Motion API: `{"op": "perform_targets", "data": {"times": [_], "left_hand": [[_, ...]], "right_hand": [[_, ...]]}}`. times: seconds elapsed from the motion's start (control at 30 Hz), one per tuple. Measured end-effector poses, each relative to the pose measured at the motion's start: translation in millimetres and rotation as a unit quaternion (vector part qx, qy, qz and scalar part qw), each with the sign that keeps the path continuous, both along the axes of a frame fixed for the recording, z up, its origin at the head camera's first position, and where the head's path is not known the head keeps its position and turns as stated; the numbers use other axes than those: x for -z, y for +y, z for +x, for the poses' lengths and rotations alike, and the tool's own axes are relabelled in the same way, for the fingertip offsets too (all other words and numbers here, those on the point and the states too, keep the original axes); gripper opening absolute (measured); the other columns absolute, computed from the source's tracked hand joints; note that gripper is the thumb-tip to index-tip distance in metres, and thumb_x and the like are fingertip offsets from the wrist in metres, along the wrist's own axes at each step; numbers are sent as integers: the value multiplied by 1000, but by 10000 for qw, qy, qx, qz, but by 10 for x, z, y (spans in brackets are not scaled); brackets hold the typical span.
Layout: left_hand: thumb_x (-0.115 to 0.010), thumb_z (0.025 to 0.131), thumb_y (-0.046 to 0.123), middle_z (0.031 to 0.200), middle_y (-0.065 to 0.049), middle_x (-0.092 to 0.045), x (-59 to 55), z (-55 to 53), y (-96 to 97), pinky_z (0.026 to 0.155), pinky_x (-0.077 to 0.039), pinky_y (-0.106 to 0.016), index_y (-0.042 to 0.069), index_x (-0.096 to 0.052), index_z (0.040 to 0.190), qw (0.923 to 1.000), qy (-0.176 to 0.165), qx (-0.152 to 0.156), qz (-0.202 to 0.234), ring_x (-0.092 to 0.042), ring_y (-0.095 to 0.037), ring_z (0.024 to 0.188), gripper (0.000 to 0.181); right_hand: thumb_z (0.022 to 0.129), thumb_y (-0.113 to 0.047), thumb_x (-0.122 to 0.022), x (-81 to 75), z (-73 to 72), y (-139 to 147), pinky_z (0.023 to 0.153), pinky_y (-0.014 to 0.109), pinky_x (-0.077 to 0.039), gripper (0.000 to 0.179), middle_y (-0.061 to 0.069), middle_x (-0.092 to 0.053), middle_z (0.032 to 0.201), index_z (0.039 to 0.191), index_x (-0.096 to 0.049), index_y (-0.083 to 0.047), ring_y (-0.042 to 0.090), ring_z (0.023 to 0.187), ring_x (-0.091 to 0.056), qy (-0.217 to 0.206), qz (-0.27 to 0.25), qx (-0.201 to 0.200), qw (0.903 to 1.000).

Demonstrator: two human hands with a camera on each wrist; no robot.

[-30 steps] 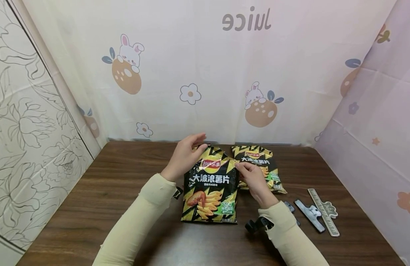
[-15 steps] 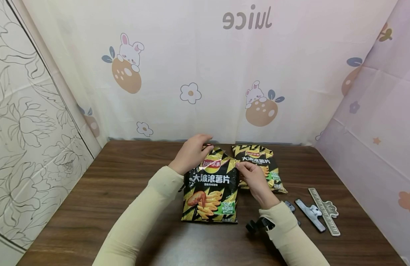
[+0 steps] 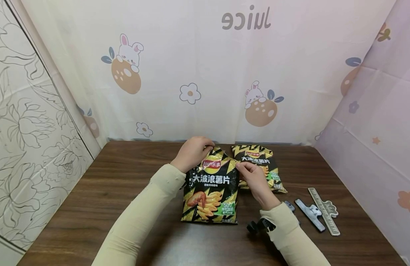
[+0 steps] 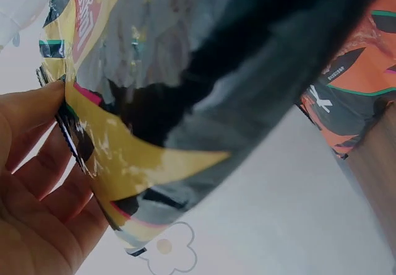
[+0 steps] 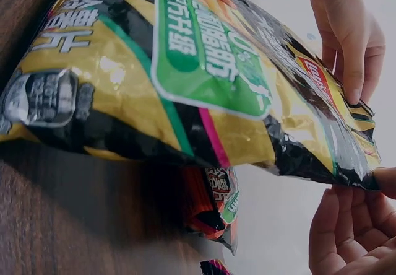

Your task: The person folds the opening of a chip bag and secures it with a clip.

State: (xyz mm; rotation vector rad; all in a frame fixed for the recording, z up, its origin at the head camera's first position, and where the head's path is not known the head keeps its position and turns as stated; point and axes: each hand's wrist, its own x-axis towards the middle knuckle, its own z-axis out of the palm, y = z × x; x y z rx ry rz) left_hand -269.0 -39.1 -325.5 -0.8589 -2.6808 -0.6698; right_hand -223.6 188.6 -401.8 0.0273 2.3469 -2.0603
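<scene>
A black and yellow bag of potato chips (image 3: 211,184) leans up from the table, its printed front toward me. At its top edge, left of centre, my left hand (image 3: 192,153) pinches the wrapper; in the left wrist view the thumb (image 4: 37,104) lies against the bag's rim. The top right corner is pinched by my right hand (image 3: 253,179) between thumb and fingertips. From the right wrist, both hands show at the bag's top end, the left hand (image 5: 349,46) above and the right hand (image 5: 352,225) below.
Behind and to the right lies a second chip bag (image 3: 256,157) of similar print. An orange and black packet (image 4: 365,70) shows beyond in the left wrist view. A silver clip (image 3: 309,214) and a long cream clip (image 3: 324,211) lie at right. A printed curtain (image 3: 218,122) backs the table.
My left hand has moved right along the bag's top, and its raised fingers have come down to pinch the edge. The right hand and the bag stay nearly still.
</scene>
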Motion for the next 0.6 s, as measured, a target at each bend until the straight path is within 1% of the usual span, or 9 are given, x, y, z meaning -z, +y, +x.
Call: {"op": "perform_targets", "data": {"times": [0.3, 0.53, 0.6], "left_hand": [[-61, 98, 15, 111, -5, -73, 29, -23, -15, 91, -53, -36, 10, -75, 110, 9998, -26, 115, 128, -68, -20, 103, 19], [-60, 98, 15, 108, -4, -74, 25, -43, -27, 90, -54, -35, 11, -75, 108, 9996, 49, 217, 153, -69, -19, 101, 18], [-60, 98, 15, 108, -4, -74, 25, -47, -34, 89, -54, -35, 12, -75, 107, 9996, 65, 234, 154, -69, -18, 100, 18]], "right_hand": [[97, -36, -61, 41, 7, 48, 79, 25, -54, 37, -6, -61, 95, 108, -66, -1, 7, 86, -62, 224, 372, -104, 9990], [97, -29, -63, 35, 9, 48, 80, 28, -55, 33, -7, -63, 95, 111, -66, 1, 8, 86, -61, 247, 476, -81, 9985], [96, -28, -64, 42, 6, 48, 81, 31, -55, 33, -7, -63, 94, 111, -66, 1, 9, 85, -61, 298, 497, -68, 9983]]}}
